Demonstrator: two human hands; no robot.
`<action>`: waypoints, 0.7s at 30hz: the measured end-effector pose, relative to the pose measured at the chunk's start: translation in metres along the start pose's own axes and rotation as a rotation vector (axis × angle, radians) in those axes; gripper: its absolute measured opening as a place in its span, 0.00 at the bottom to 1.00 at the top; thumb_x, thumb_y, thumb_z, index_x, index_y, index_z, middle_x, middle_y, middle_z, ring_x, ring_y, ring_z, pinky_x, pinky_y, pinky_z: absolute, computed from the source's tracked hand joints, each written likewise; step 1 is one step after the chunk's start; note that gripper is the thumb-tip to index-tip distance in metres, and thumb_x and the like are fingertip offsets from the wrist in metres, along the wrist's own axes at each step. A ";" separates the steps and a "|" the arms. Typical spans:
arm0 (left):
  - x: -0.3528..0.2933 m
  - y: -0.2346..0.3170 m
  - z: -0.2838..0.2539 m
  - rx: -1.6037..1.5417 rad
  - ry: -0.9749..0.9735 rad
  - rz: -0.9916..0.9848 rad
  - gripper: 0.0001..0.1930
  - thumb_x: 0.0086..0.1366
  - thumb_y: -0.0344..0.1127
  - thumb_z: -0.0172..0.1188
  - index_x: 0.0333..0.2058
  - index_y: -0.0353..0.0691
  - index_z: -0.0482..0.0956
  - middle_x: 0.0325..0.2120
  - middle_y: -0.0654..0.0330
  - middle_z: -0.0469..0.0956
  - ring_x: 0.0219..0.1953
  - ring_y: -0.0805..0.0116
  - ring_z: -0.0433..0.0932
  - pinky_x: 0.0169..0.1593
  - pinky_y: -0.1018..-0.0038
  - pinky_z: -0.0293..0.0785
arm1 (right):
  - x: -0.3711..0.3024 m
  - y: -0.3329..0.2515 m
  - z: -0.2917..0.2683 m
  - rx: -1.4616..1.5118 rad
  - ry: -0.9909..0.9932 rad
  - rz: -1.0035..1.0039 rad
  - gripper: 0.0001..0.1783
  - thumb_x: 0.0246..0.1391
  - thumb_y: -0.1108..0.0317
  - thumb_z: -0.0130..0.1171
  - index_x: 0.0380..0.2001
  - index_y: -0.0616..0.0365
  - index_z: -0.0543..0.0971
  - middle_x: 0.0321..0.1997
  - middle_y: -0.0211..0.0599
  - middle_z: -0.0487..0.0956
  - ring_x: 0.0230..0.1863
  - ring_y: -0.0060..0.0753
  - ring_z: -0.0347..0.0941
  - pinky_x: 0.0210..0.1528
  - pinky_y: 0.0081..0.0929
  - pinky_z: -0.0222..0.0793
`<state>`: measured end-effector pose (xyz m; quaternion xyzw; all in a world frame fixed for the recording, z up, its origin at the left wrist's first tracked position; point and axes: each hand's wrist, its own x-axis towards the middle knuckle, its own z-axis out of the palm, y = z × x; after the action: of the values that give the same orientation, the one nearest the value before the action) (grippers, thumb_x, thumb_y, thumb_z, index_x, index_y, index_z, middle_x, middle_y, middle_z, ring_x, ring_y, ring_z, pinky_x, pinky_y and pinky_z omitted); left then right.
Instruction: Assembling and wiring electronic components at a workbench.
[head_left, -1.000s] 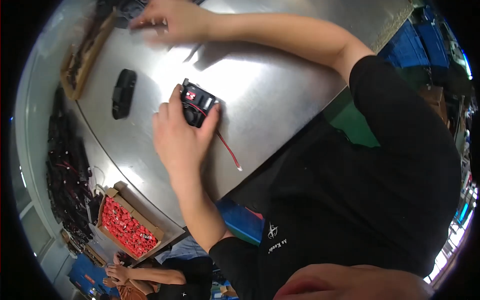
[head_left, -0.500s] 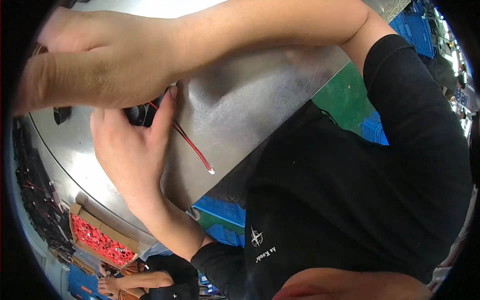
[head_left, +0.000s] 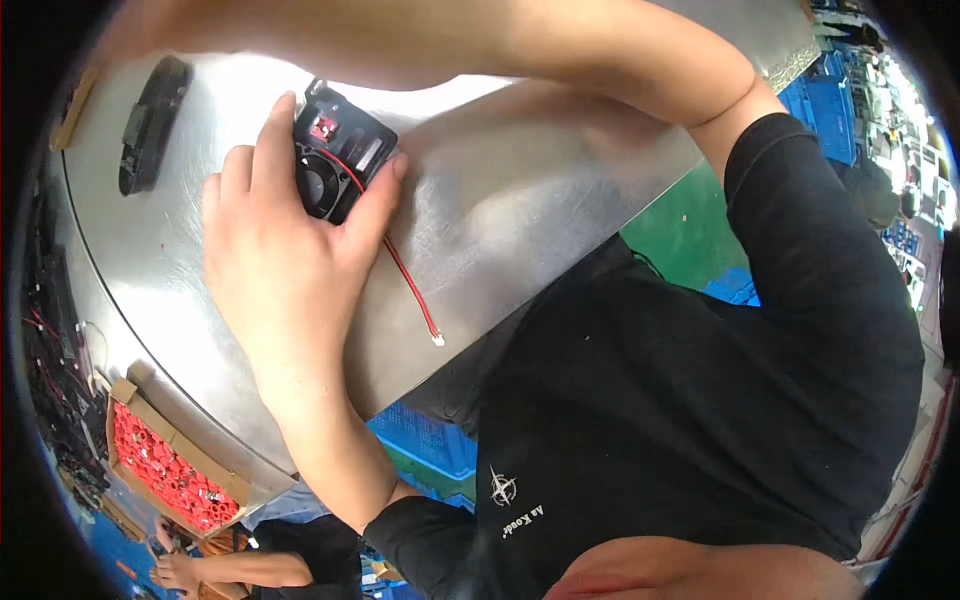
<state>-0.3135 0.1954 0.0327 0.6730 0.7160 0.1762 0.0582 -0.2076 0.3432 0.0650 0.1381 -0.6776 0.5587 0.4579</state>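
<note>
My left hand (head_left: 280, 220) is curled round a small black speaker unit (head_left: 350, 140) on the metal table, thumb on one side and fingers on the other. The unit has a round dark cone and a small red part on its face. A thin red-and-black cable (head_left: 408, 275) runs from it under my thumb across the table to a small white plug (head_left: 438, 340). My right forearm reaches across the top of the view; my right hand (head_left: 150, 30) is smeared by motion at the upper left rim, its fingers unreadable.
A long black plastic part (head_left: 155, 125) lies on the metal table (head_left: 480, 230) to the left. Beyond the table's left edge are a cardboard box (head_left: 175, 465) of red rings and many dark parts. Another person's hands (head_left: 175, 570) show at the lower left. Blue crates (head_left: 825, 105) stand far right.
My right hand has moved up and away from my left hand, to the upper rim. This uncovers the speaker unit and the black part. My left hand still holds the unit.
</note>
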 end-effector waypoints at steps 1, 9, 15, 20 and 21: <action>0.002 0.001 -0.001 -0.011 0.016 0.012 0.33 0.59 0.56 0.75 0.57 0.42 0.82 0.42 0.52 0.80 0.48 0.48 0.77 0.56 0.59 0.74 | 0.008 -0.006 -0.008 -0.010 -0.026 -0.002 0.33 0.60 0.59 0.66 0.61 0.68 0.68 0.42 0.37 0.78 0.34 0.24 0.74 0.37 0.28 0.73; 0.002 0.001 0.005 0.102 0.061 0.031 0.42 0.56 0.67 0.73 0.61 0.44 0.80 0.41 0.53 0.78 0.44 0.51 0.77 0.47 0.57 0.77 | -0.007 -0.020 -0.046 -0.274 0.006 1.083 0.22 0.61 0.64 0.59 0.53 0.65 0.69 0.34 0.39 0.78 0.26 0.29 0.76 0.24 0.29 0.73; 0.006 0.005 0.005 0.102 0.005 0.012 0.42 0.56 0.66 0.73 0.62 0.44 0.79 0.39 0.53 0.78 0.43 0.50 0.76 0.47 0.57 0.76 | -0.021 -0.029 -0.059 -0.043 0.044 0.906 0.24 0.63 0.59 0.61 0.55 0.61 0.69 0.33 0.38 0.78 0.25 0.27 0.74 0.24 0.27 0.70; 0.010 0.003 0.008 0.080 0.012 0.040 0.40 0.57 0.63 0.75 0.62 0.45 0.79 0.39 0.52 0.78 0.43 0.48 0.76 0.47 0.55 0.75 | -0.024 -0.015 -0.063 0.397 0.141 0.463 0.28 0.65 0.54 0.64 0.57 0.62 0.69 0.34 0.38 0.78 0.28 0.28 0.75 0.29 0.26 0.73; 0.011 0.005 0.009 0.072 -0.001 0.049 0.40 0.57 0.63 0.75 0.62 0.45 0.79 0.39 0.52 0.78 0.43 0.48 0.76 0.47 0.55 0.75 | -0.022 -0.015 -0.064 0.460 0.115 0.359 0.31 0.65 0.52 0.64 0.59 0.65 0.69 0.35 0.39 0.79 0.31 0.29 0.77 0.33 0.26 0.75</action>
<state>-0.3071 0.2078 0.0275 0.6921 0.7051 0.1512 0.0300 -0.1558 0.3872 0.0543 0.0841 -0.5199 0.7765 0.3459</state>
